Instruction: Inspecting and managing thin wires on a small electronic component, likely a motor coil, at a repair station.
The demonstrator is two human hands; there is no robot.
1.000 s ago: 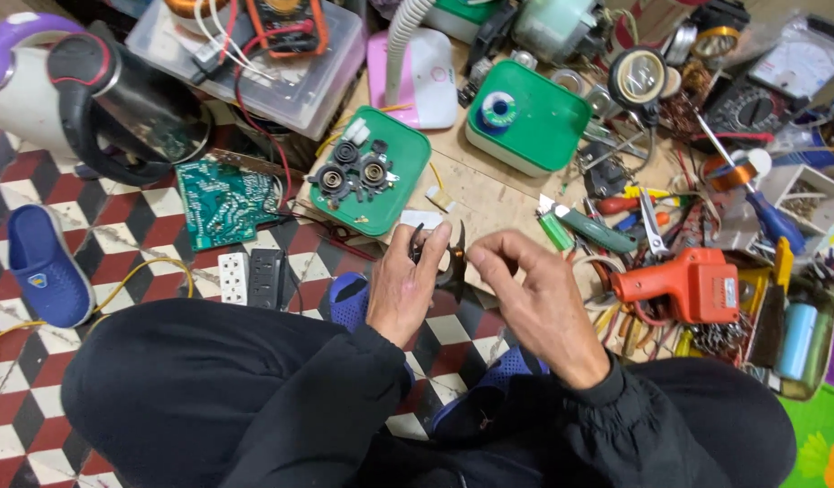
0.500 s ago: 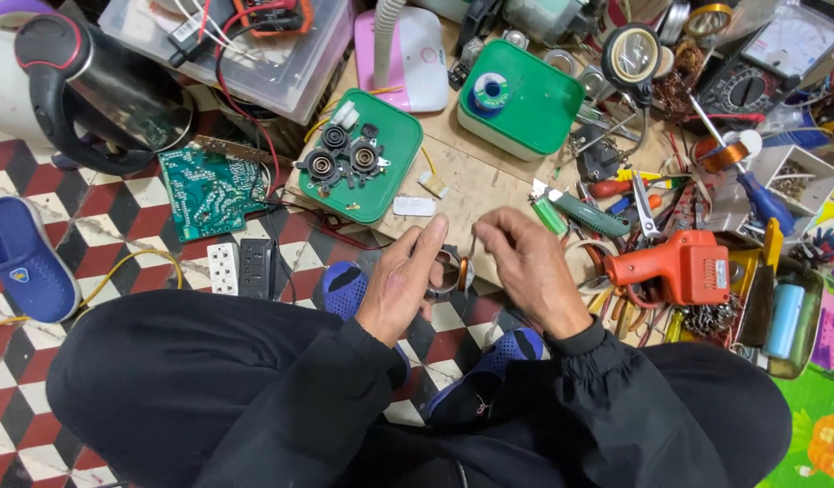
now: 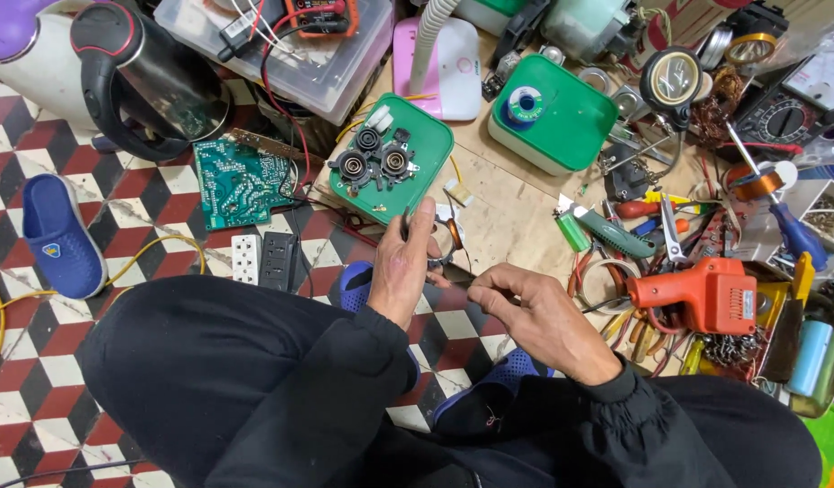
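My left hand (image 3: pixel 406 264) grips a small round part with a copper coil (image 3: pixel 451 237) just above my lap. My right hand (image 3: pixel 531 316) sits to its right, fingertips pinched on a thin wire running from that part. Right behind my left hand lies a green square plate (image 3: pixel 423 152) carrying three black round fittings. I sit cross-legged in black clothes over blue slippers (image 3: pixel 356 285).
A green circuit board (image 3: pixel 236 183), a white socket strip (image 3: pixel 245 258) and a black kettle (image 3: pixel 150 81) lie to the left. A green box (image 3: pixel 566 122), an orange soldering gun (image 3: pixel 706 295), cutters and screwdrivers crowd the right. A blue slipper (image 3: pixel 57 237) is far left.
Both hands have drawn slightly nearer my body. My right hand has moved away from the left hand to the right, pulling the thin wire out.
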